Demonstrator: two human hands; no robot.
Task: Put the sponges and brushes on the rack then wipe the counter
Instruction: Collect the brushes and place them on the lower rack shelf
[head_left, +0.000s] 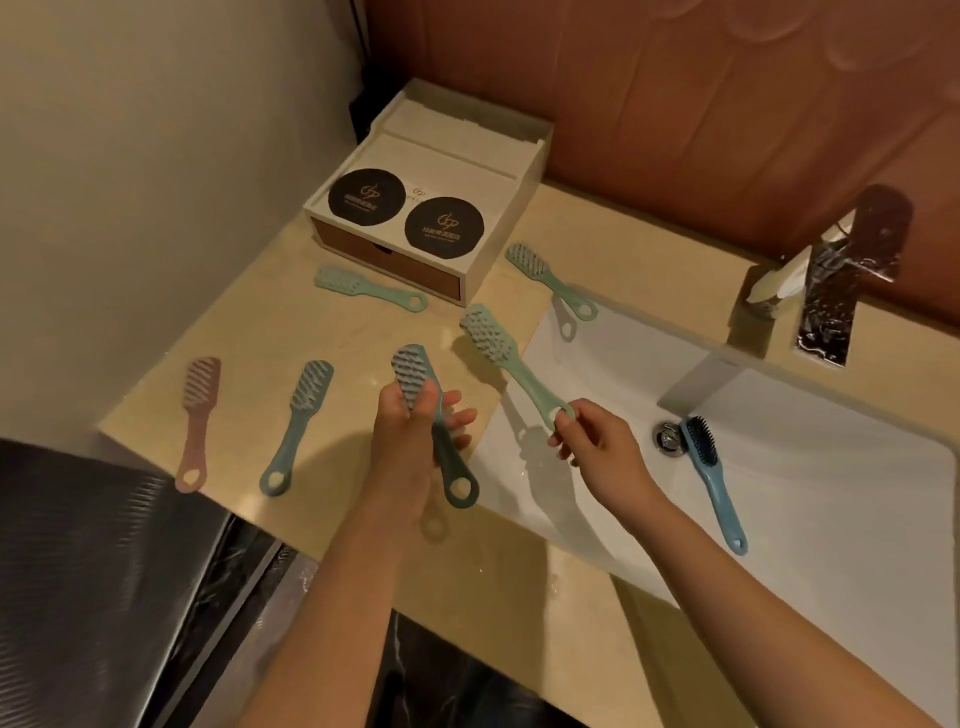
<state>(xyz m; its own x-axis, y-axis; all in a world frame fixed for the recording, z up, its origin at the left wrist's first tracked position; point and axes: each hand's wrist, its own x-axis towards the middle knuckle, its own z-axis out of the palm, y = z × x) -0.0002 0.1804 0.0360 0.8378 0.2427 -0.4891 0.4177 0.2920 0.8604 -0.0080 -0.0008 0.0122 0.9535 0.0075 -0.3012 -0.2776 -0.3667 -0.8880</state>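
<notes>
Left hand (410, 434) wraps a dark teal brush (413, 366) mid-handle, bristles up. Right hand (597, 447) pinches the loop end of a pale green brush (485, 332), held over the counter's (291, 332) sink-side edge. Gathering a bundle, I'd say. A blue brush (711, 478) lies in the sink (831, 467). The white box (511, 228) in the back corner carries only two black discs (367, 197).

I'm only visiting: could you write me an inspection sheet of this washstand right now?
Surface: beige counter with a white sink.
Job's things: pink brush, teal brush, box-side mint brush, sink-edge mint brush on the counter; blue brush in the sink; no sponges or rack seen.
Clutter: white box bearing two black discs.
Hands: left hand holds a dark brush; right hand pinches the handle of a green brush.
Cables: nothing seen.
Surroundings: faucet, reddish wall.
</notes>
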